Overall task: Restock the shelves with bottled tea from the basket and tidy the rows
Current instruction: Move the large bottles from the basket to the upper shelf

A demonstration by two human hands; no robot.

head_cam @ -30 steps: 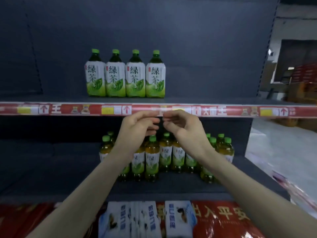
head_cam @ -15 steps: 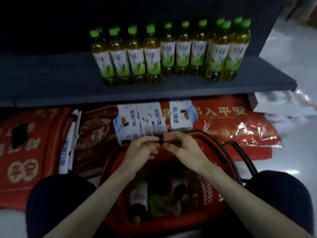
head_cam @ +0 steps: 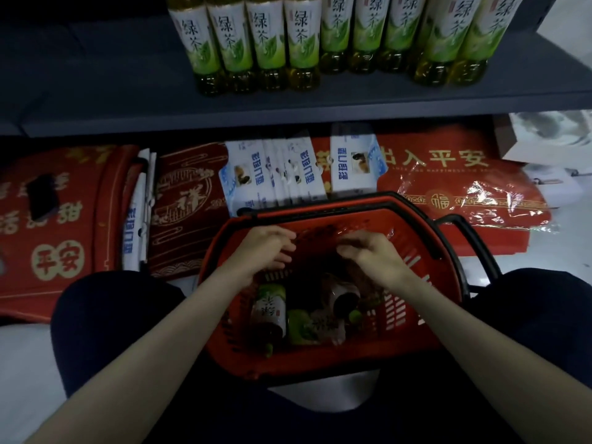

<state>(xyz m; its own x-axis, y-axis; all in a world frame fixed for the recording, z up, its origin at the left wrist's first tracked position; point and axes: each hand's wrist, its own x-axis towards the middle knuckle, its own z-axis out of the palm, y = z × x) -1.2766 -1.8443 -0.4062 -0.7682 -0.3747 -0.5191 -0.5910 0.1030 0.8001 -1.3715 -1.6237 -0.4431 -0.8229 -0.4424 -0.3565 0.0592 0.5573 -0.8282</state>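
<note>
Left hand (head_cam: 266, 248) and right hand (head_cam: 368, 251) part over basket (head_cam: 320, 357)

Fingertips no longer meet; the fingers are loosely curled and hold nothing. Tea bottles (head_cam: 272, 310) lie in the basket under the hands, and a row (head_cam: 256, 43) stands on the shelf (head_cam: 96, 100)

- Single cam, worn on the person's head, wide-angle.
- Faces fwd and steeply down, into the red basket (head_cam: 320, 360) btwn the knees (head_cam: 109, 318).
- Near: left hand (head_cam: 266, 248) and right hand (head_cam: 368, 251) sit mid-frame, forearms (head_cam: 153, 370) fill the bottom.
- Top edge reaches the shelf (head_cam: 96, 94); bottles (head_cam: 269, 43) there cut off at the label.
</note>
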